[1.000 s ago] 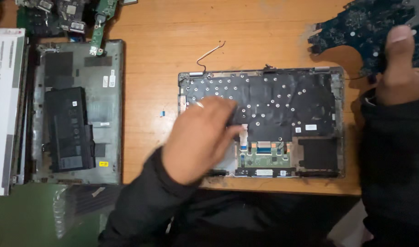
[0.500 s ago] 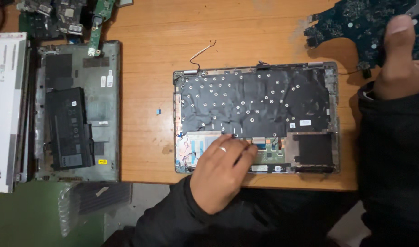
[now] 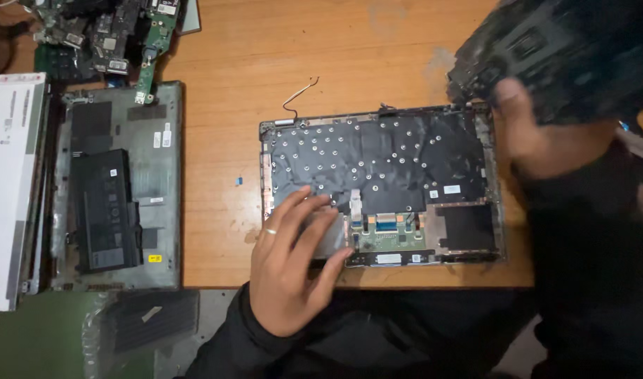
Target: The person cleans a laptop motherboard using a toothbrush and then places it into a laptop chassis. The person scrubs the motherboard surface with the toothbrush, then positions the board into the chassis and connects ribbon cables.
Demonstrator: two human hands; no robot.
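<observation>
An opened laptop palmrest shell (image 3: pixel 384 140) lies inside-up on the wooden table, its black keyboard backing dotted with screws. My left hand (image 3: pixel 293 263) rests flat on its lower left corner, fingers spread, a ring on one finger, beside the small green touchpad board (image 3: pixel 391 238). My right hand (image 3: pixel 546 140) is raised at the upper right and grips a dark blue circuit board (image 3: pixel 560 49), which is blurred and held above the shell's right edge.
A grey laptop base cover (image 3: pixel 160 189) with a black battery (image 3: pixel 104 210) lies at the left, a white panel (image 3: pixel 9 189) beside it. Loose circuit boards (image 3: pixel 104 35) pile at the top left. A thin wire (image 3: pixel 300 95) curls above the shell. Table front edge runs near my body.
My left hand slid from the keyboard backing down to the shell's lower left corner. My right hand brought the dark circuit board in closer, over the shell's right edge.
</observation>
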